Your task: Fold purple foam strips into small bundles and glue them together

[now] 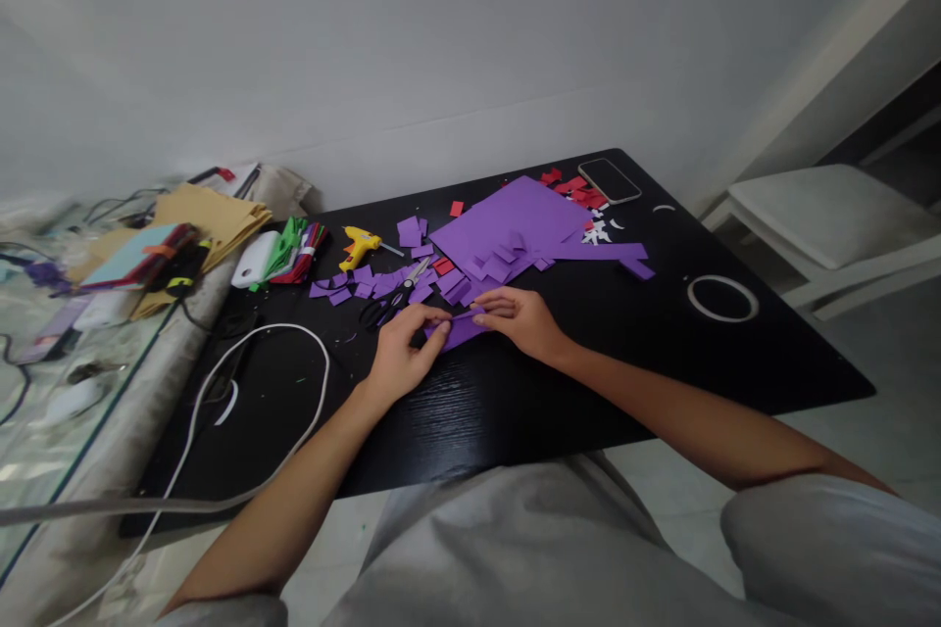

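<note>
Between my two hands is a small piece of purple paper (pixel 462 332), its upper edge raised like a fold. My left hand (pixel 407 345) pinches its left end with thumb and fingers. At the right end, my right hand (pixel 525 321) grips the same piece between thumb and fingertips. Black-handled scissors (pixel 397 299) lie just beyond my left hand, blades pointing away. Cut purple squares (pixel 382 284) are scattered around the scissors. Behind my hands rests a large purple sheet (pixel 515 216) with smaller purple pieces on it.
A yellow glue gun (pixel 359 247) lies at the back left. Red scraps (pixel 577 188), white scraps (pixel 597 232) and a phone (pixel 610 180) are at the back right. A white ring (pixel 722 299) lies on the black table (pixel 588 392). A white cable (pixel 323 362) loops on the left.
</note>
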The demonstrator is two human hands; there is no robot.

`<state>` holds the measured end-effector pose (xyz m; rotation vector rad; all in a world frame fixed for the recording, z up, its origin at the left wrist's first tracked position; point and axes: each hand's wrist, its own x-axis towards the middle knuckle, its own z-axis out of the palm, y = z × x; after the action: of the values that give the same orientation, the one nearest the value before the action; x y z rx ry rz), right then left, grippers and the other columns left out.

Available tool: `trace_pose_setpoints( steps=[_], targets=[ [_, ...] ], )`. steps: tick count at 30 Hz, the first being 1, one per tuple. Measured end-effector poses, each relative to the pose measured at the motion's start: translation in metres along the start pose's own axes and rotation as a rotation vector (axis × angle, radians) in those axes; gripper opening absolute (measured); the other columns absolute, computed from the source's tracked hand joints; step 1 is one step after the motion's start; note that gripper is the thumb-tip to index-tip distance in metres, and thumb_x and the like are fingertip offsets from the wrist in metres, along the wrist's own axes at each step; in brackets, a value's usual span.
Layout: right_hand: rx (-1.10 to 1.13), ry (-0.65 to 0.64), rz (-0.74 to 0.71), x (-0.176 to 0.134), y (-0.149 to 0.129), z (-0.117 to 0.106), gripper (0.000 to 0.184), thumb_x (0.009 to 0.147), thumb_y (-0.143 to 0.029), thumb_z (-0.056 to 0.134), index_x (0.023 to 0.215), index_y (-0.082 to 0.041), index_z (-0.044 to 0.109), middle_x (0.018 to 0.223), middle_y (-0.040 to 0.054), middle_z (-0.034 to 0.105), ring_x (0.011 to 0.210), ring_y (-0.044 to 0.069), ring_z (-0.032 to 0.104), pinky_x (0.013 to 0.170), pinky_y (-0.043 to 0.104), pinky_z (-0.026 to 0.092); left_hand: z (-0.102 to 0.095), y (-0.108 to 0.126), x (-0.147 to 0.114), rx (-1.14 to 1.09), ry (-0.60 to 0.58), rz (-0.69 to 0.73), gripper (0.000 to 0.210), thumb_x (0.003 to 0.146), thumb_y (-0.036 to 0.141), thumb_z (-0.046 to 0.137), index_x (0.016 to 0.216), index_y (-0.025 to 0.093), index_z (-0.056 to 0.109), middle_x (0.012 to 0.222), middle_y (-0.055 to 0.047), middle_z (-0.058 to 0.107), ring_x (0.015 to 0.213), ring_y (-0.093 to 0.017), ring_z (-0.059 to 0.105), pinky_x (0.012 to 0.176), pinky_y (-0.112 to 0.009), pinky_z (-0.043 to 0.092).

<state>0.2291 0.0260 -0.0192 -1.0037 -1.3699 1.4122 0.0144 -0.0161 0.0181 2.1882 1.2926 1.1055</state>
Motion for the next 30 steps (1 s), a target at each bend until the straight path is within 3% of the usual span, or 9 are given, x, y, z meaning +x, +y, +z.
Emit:
trace_pose_setpoints(
  steps=[5, 12, 30],
  targets=[
    [-0.020, -0.013, -0.029, 0.001, 0.004, 0.000, 0.029, 0.069, -0.027, 0.082, 0.094, -0.016, 0.075, 0.098, 0.0087, 0.078, 0.092, 0.022, 0.075, 0.093, 0.039, 0.059, -0.002, 0.002, -0.001, -0.040, -0.007, -0.029, 0.016, 0.092, 0.028, 0.061, 0.101, 0.018, 0.068, 0.093, -0.005, 0.070, 0.085, -0.017, 0.064, 0.082, -0.030, 0.051],
    [-0.118, -0.020, -0.114, -0.006, 0.001, 0.002, 0.026, 0.074, -0.029, 0.080, 0.098, -0.019, 0.075, 0.099, 0.0071, 0.078, 0.093, 0.022, 0.075, 0.091, 0.038, 0.060, -0.005, 0.002, 0.000, -0.097, -0.231, 0.006, 0.032, 0.090, 0.031, 0.064, 0.120, 0.020, 0.064, 0.116, -0.009, 0.069, 0.105, -0.023, 0.065, 0.093, -0.037, 0.049],
    [-0.201, -0.033, -0.200, -0.012, -0.001, 0.005, 0.024, 0.078, -0.027, 0.078, 0.101, -0.020, 0.074, 0.099, 0.0051, 0.078, 0.092, 0.020, 0.076, 0.087, 0.034, 0.062, 0.002, 0.000, 0.000, -0.047, -0.217, -0.061, 0.020, 0.092, 0.023, 0.060, 0.111, 0.020, 0.067, 0.106, -0.006, 0.071, 0.098, -0.019, 0.066, 0.087, -0.033, 0.051]
  ],
)
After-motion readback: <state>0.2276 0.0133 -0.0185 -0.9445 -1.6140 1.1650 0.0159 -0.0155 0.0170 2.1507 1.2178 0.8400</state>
